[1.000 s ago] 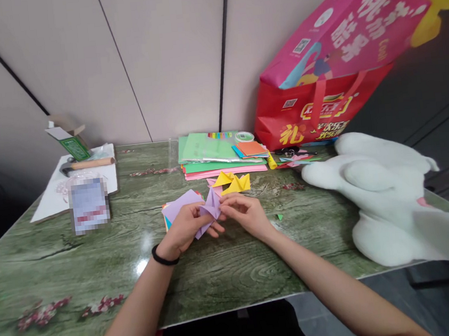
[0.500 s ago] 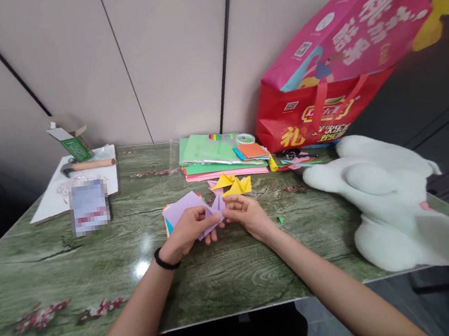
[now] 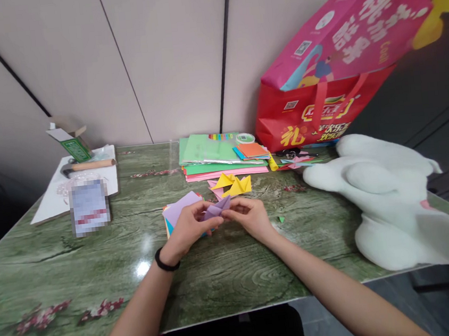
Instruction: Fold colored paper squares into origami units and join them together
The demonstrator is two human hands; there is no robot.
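Note:
A folded purple paper (image 3: 217, 208) is held between both hands above the table. My left hand (image 3: 192, 226), with a black band at the wrist, pinches its left side. The fingers of my right hand (image 3: 249, 214) are closed on its right end. Just behind the left hand lies a stack of coloured square sheets (image 3: 181, 204) with a purple one on top. Folded yellow paper pieces (image 3: 237, 186) and a pink folded piece (image 3: 215, 185) rest beyond the hands. A small green scrap (image 3: 281, 219) lies to the right of my right hand.
Green and pink sheets (image 3: 206, 151) lie against the wall. Red and pink bags (image 3: 303, 114) stand at the back right, beside a white plush toy (image 3: 386, 183). At left, a hammer (image 3: 93, 164) sits on a white board (image 3: 47, 200).
The purple paper has been turned and tilted between the hands, and its pointed tip now leans to the right. The fingers of both hands have shifted slightly around it.

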